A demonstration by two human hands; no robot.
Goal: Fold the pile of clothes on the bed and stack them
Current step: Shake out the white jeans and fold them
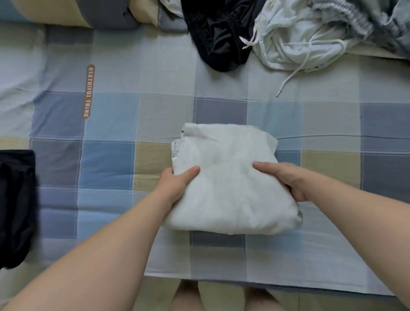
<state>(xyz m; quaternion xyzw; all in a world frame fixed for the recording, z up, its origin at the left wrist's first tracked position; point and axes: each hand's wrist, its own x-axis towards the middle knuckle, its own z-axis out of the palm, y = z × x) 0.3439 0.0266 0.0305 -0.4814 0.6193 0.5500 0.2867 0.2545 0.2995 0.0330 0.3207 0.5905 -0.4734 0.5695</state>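
A person at the edge of a bed (pixel 106 166) works through a laundry job that appears to be in its early-to-middle stage. Well to the left of the left hand, at the frame's edge, a dark garment (pixel 9 206) lies folded flat on the sheet, seemingly the start of the stack. The left hand (pixel 175 184) clasps the left edge of a white bundle (pixel 226 179), thumb on top and fingers tucked under. The bundle, already folded into a compact square, rests on the bed between the two hands. The right hand (pixel 284 181) grips its right edge the same way, thumb over the cloth. Beyond the hands and off to the right, the pile (pixel 320 31) waits unfolded: a black piece (pixel 220 32), a white drawstring piece (pixel 284 48) and a grey one (pixel 357 18), crumpled against one another. By this view two items are folded, at least three are left, and the white bundle has not yet joined the dark garment. No basket, drawer or other container is in view.
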